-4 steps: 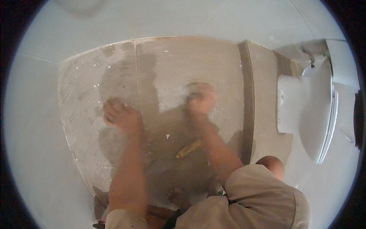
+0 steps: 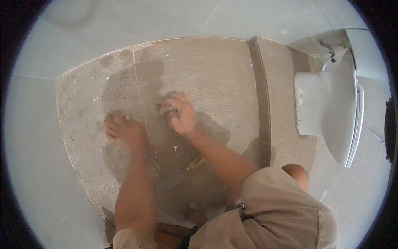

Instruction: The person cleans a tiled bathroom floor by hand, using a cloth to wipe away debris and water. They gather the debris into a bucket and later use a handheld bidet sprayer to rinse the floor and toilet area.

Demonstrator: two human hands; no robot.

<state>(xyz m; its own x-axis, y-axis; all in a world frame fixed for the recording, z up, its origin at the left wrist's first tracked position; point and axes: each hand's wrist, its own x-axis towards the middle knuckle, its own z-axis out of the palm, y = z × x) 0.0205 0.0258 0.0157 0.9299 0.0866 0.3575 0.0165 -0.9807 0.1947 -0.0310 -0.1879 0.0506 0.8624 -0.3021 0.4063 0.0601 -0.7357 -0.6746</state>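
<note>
My left hand [image 2: 125, 129] is low over the dusty tiled floor [image 2: 215, 79], its fingers curled and slightly blurred. Whatever may be under those fingers is hidden. To its right, beyond the grout line, my right hand [image 2: 182, 113] is closed around a small greyish thing [image 2: 171, 108], its kind too blurred to make out. A slim yellowish tool or handle [image 2: 195, 163] lies on the floor, partly covered by my right forearm. Near it rests a small white chip [image 2: 175, 147].
Pale crumbs are scattered over the floor's left side. A raised ledge [image 2: 262, 95] runs along the right, with a white toilet [image 2: 331, 108] beyond it. Light tiled walls [image 2: 174, 20] close in the left and far sides. My bare foot [image 2: 192, 212] is near the bottom.
My right hand has swept left across the floor toward the grout line, still closed on the small thing. My left hand stays near the same spot. The view has shifted slightly.
</note>
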